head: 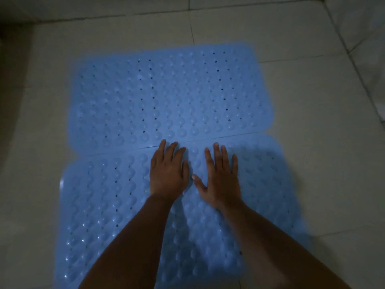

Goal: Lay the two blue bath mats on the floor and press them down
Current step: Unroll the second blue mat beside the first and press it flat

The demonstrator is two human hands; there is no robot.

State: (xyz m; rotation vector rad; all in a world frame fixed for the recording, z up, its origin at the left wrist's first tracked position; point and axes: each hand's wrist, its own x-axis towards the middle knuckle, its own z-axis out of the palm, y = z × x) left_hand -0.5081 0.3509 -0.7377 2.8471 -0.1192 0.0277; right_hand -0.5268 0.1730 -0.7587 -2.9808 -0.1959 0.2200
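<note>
Nearest me, I see the near blue bath mat [116, 205] lying flat on the tiled floor [312, 101], with my left hand [167, 174] and right hand [220, 180] side by side on its far edge, palms down, fingers straight and spread. The left fingertips [163, 142] reach the seam. Beyond it, the far blue bath mat [166, 97] lies flat, edge against edge.
</note>
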